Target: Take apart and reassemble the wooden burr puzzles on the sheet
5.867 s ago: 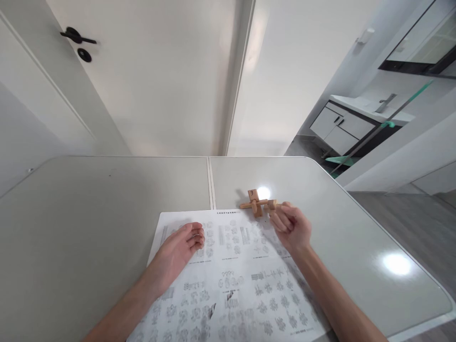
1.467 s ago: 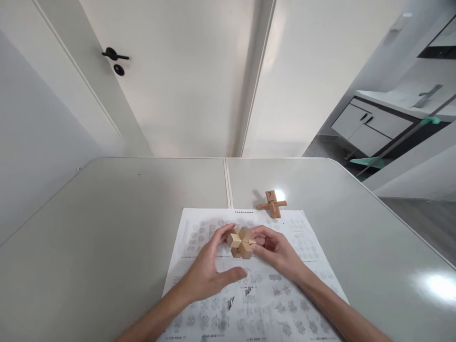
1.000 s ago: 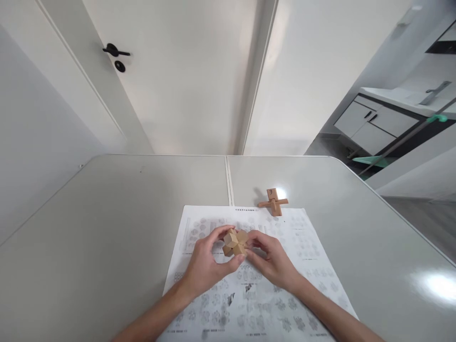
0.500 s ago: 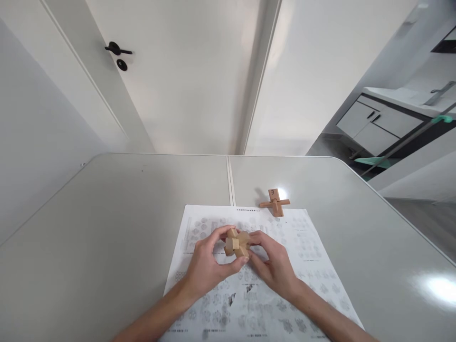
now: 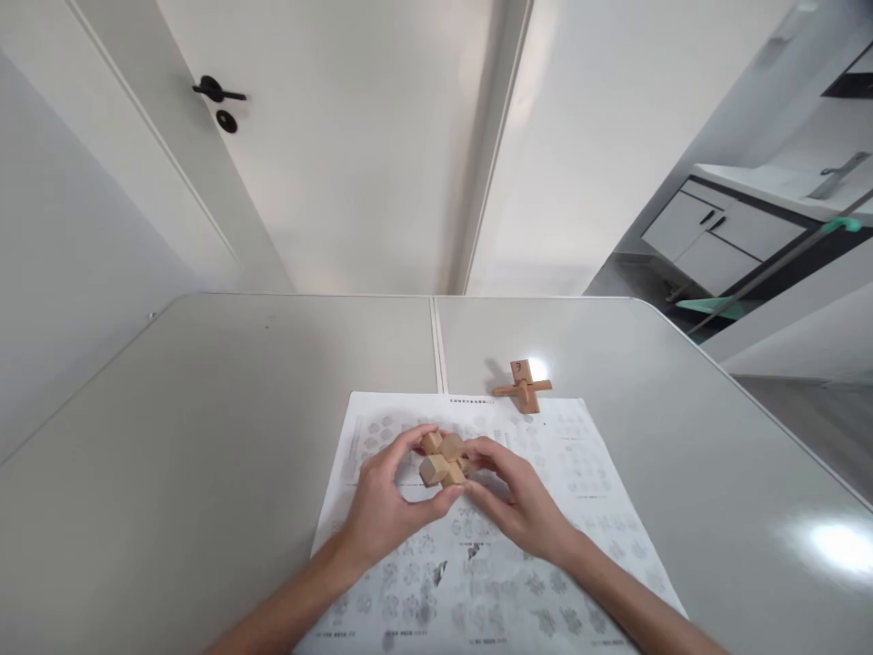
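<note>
Between both hands is a light wooden interlocking block puzzle [image 5: 444, 460], raised over a printed paper sheet [image 5: 491, 582]. My left hand [image 5: 390, 500] grips it from the left, with fingers at its upper side and the thumb at its lower edge. From the right, my right hand [image 5: 522, 505] pinches it with thumb and fingertips. A darker, reddish-brown wooden cross-shaped puzzle [image 5: 524, 387] rests at the top edge of the sheet, with a dark mark on its upper arm.
A grey table [image 5: 205, 437] with a seam bears the sheet, which has small torn dark spots. Beyond the table stands a white door with a black handle [image 5: 218, 89]. A sink cabinet [image 5: 723, 227] is at the right.
Both hands have shifted slightly left with the light wooden puzzle, which has turned and shows its block ends at another angle. The view has moved slightly.
</note>
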Tool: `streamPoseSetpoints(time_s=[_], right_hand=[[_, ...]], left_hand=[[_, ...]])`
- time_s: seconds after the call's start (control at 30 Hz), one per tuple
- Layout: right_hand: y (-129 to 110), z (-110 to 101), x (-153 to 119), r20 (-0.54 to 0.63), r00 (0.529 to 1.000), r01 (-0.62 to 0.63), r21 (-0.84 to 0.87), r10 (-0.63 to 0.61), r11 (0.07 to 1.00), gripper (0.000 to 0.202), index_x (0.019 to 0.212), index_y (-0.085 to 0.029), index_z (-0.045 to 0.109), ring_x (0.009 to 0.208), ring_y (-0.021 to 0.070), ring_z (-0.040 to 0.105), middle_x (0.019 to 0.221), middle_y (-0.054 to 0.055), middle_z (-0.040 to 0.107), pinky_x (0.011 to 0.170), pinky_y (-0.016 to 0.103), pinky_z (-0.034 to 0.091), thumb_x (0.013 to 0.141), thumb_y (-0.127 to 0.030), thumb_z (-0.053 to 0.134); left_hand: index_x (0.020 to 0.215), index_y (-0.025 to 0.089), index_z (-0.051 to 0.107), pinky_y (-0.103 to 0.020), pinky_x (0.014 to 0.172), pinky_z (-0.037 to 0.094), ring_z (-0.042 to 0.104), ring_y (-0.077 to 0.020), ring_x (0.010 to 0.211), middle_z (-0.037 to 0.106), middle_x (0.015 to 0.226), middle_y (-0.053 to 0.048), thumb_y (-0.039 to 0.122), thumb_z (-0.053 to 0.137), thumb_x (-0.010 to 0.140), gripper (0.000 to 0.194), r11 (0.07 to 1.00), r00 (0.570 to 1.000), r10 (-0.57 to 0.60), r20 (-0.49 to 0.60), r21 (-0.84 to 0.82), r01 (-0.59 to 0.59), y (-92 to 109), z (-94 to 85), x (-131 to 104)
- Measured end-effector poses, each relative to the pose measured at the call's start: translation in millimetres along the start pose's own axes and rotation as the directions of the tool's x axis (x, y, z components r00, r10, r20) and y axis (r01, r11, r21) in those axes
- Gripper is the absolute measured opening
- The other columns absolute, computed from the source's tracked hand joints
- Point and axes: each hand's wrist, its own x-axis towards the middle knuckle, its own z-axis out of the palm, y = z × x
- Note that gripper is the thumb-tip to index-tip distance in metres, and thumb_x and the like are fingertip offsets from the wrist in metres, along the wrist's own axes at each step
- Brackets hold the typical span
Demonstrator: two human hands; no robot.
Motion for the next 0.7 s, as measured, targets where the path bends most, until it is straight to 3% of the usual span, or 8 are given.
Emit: streamPoseSetpoints(time_s=[0.3,0.7], right_hand=[[0.5,-2.4,-2.8,-0.042,0.995,0.084,-0.017,-0.085,0.996,0.016,0.118,-0.03,0.065,0.1,0.022,0.071,0.112,0.005,0.073,0.085,0.035,0.059,0.105,-0.023,0.063],[0.9,-7.1,-2.8,0.012,1.0,0.019,0.066,-0.02,0.998,0.01,0.112,-0.029,0.067,0.097,0.0221,0.071,0.109,0.005,0.074,0.082,0.035,0.059,0.103,-0.025,0.067]], left_hand=[[0.135,0.029,0.059,-0.04,0.098,0.062,0.075,-0.0231,0.109,0.077,0.127,-0.004,0.026,0.082,0.082,0.058,0.994,0.994,0.106,0.035,0.013,-0.107,-3.6,0.4,-1.4],[0.14,0.033,0.053,-0.04,0.099,0.061,0.074,-0.0234,0.115,0.074,0.132,-0.004,0.027,0.082,0.084,0.064,0.986,0.981,0.166,0.099,-0.02,-0.165,-5.8,-3.0,-0.6]])
